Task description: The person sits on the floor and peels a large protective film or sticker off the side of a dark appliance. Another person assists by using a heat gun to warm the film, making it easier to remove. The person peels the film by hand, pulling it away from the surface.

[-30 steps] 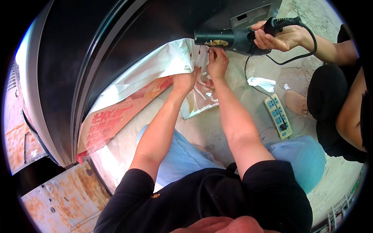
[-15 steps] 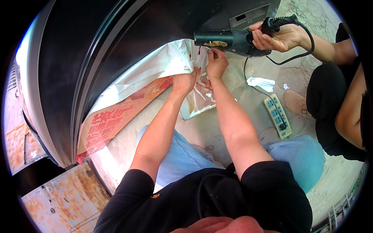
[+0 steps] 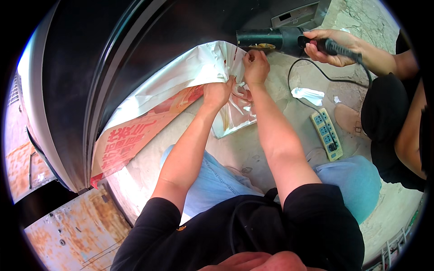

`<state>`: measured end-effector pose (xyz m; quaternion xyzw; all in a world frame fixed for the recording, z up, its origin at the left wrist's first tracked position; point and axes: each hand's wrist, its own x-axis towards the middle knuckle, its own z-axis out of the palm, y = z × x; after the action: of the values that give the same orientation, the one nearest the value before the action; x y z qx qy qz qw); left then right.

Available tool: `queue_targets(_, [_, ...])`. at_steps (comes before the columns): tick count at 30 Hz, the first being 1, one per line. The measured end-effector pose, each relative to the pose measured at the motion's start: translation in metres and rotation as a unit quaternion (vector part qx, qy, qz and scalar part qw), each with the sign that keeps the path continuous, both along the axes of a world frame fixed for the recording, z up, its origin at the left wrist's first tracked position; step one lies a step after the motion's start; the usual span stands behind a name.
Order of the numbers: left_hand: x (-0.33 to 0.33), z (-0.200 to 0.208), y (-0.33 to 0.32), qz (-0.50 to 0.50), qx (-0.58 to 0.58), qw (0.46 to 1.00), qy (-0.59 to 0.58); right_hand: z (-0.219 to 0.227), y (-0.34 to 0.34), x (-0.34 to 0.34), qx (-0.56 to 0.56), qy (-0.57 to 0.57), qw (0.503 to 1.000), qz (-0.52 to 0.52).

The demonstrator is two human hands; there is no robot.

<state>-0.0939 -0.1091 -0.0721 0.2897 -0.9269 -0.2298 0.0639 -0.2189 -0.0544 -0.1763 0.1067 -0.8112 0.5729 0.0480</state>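
Observation:
A large adhesive-looking sheet point(image 3: 176, 72), white on its turned-back side and printed red and orange on its face, hangs folded off the lower part of a dark glossy panel point(image 3: 194, 27). My left hand point(image 3: 217, 94) is closed round a bunched part of it. Higher up and to the right, my right hand point(image 3: 256, 67) pinches the sheet's upper edge close to the panel. Its crumpled end point(image 3: 235, 119) drapes between my forearms. A co-worker's hand point(image 3: 332, 47) holds a black hair dryer point(image 3: 271, 40), its nozzle just above my right hand.
A power strip point(image 3: 326, 135) with a plugged-in black cord point(image 3: 316, 65) lies on the concrete floor to the right. White scraps point(image 3: 308, 95) lie above it. The co-worker's foot point(image 3: 348, 119) is beside the strip. A rusty metal plate point(image 3: 81, 230) is at lower left.
The hair dryer has shifted slightly right and up, and the co-worker's grip on it has turned. Both my hands keep hold of the sheet; the view has shifted a little.

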Motion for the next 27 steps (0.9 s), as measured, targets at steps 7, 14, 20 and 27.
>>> queue_targets(7, [0.003,-0.01,-0.004,0.009,-0.044,0.998,0.036,-0.002,-0.004,-0.003,0.039,0.008,0.999,0.022])
queue_targets(14, [0.004,-0.008,-0.004,0.003,-0.043,0.999,0.02,-0.002,-0.001,0.016,-0.156,-0.062,0.986,-0.012])
queue_targets(20, [0.003,-0.009,-0.004,0.012,-0.055,0.998,0.028,-0.001,0.002,0.014,-0.105,-0.024,0.994,-0.006])
queue_targets(27, [0.001,-0.004,-0.013,-0.044,-0.153,0.986,0.044,-0.005,0.001,0.003,-0.063,-0.025,0.998,0.012])
